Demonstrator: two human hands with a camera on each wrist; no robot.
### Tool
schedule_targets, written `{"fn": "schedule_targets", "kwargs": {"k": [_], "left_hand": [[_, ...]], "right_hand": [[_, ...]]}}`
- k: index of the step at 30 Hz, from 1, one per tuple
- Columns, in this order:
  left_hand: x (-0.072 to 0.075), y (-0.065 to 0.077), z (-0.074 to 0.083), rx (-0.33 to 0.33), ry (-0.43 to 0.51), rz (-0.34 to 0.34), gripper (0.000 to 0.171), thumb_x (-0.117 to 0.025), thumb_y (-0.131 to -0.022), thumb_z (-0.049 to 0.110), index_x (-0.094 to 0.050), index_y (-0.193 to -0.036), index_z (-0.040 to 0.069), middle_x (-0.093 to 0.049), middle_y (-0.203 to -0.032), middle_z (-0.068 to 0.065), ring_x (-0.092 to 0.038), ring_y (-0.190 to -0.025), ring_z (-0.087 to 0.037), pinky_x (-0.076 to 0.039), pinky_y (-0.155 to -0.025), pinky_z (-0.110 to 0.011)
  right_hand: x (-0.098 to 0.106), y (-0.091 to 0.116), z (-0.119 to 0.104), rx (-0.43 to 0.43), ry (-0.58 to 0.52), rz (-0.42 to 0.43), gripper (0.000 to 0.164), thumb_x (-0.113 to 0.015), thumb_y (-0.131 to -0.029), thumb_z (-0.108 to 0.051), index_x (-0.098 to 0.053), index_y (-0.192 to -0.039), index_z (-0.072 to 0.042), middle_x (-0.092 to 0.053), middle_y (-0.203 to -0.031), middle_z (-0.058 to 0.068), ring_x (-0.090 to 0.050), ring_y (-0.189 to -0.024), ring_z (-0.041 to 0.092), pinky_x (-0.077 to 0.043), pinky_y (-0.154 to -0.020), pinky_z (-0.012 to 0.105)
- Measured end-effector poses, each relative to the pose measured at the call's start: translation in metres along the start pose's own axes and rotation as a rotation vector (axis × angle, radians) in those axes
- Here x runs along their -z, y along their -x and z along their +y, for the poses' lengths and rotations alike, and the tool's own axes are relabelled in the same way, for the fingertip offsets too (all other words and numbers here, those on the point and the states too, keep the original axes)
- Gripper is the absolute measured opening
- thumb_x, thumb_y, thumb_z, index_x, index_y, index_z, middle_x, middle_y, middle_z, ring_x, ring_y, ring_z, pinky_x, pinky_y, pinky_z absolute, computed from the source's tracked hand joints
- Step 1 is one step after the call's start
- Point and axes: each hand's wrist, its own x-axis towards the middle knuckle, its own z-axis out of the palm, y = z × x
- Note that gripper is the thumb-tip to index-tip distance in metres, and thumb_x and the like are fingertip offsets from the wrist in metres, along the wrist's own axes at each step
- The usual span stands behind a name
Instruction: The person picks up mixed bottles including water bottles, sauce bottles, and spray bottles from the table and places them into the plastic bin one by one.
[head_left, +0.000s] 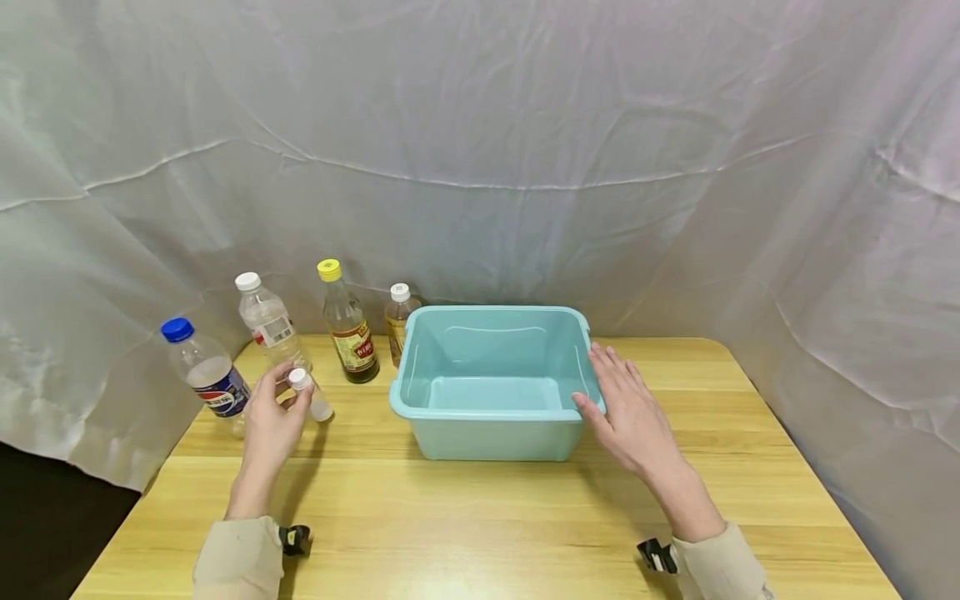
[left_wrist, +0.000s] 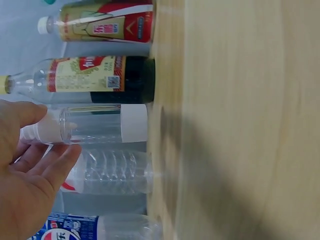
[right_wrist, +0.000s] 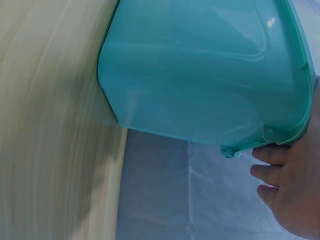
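Note:
A small clear bottle (left_wrist: 95,125) with a white cap and white base band is upright at the left. My left hand (head_left: 272,421) has its thumb and fingers around its cap end, pinching it. Whether the base touches the table cannot be told. At the middle stands a light blue plastic bin (head_left: 495,437) with nothing inside. My right hand (head_left: 637,417) rests on the bin's right rim, fingers straight and thumb at the front corner; in the right wrist view several fingertips (right_wrist: 270,155) show beside the rim.
Left of the bin stand a Pepsi bottle (head_left: 225,392) with a blue cap, a clear bottle (head_left: 273,329) with a white cap, a yellow-capped bottle (head_left: 354,346) of dark liquid, and a white-capped drink bottle (left_wrist: 107,22). A grey curtain (head_left: 480,167) hangs behind the wooden table (head_left: 465,525).

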Motion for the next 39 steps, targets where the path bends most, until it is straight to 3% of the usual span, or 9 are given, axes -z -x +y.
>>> {"fn": "schedule_targets", "kwargs": {"k": [8,18,27,39], "left_hand": [[0.002,0.004,0.015,-0.02,0.003,0.031,0.048,-0.072,-0.094,-0.005,-0.056,-0.139,-0.007,-0.06,-0.13,-0.026,-0.064,-0.119,-0.042,-0.043,-0.084,0.002],[0.005,0.004,0.043,-0.106,0.026,0.089,0.048,-0.073,-0.091,-0.008,-0.057,-0.137,-0.008,-0.062,-0.129,-0.023,-0.065,-0.116,-0.037,-0.048,-0.088,-0.003],[0.009,0.003,0.073,-0.226,0.085,0.116,0.051,-0.075,-0.089,-0.01,-0.058,-0.137,-0.007,-0.064,-0.129,-0.021,-0.057,-0.11,0.008,-0.052,-0.09,-0.008],[0.009,-0.007,0.119,-0.318,0.189,0.075,0.053,-0.075,-0.09,-0.009,-0.059,-0.14,-0.002,-0.063,-0.128,-0.018,-0.059,-0.113,0.0,-0.052,-0.093,-0.01]], "right_hand": [[0.0,0.0,-0.001,-0.003,-0.011,0.001,0.072,-0.049,-0.108,-0.044,-0.033,-0.159,0.005,-0.033,-0.166,0.02,-0.025,-0.155,0.039,-0.015,-0.129,0.052],[0.0,0.0,0.0,-0.004,-0.019,0.005,0.072,-0.049,-0.108,-0.043,-0.033,-0.159,0.005,-0.033,-0.167,0.019,-0.026,-0.155,0.04,-0.015,-0.129,0.051],[-0.001,0.001,0.0,-0.004,-0.023,0.0,0.071,-0.048,-0.109,-0.043,-0.033,-0.159,0.005,-0.032,-0.167,0.019,-0.026,-0.155,0.04,-0.015,-0.129,0.051],[-0.001,0.0,0.001,0.007,-0.026,0.017,0.071,-0.049,-0.109,-0.042,-0.033,-0.159,0.005,-0.033,-0.166,0.02,-0.026,-0.155,0.04,-0.016,-0.129,0.053]]}}
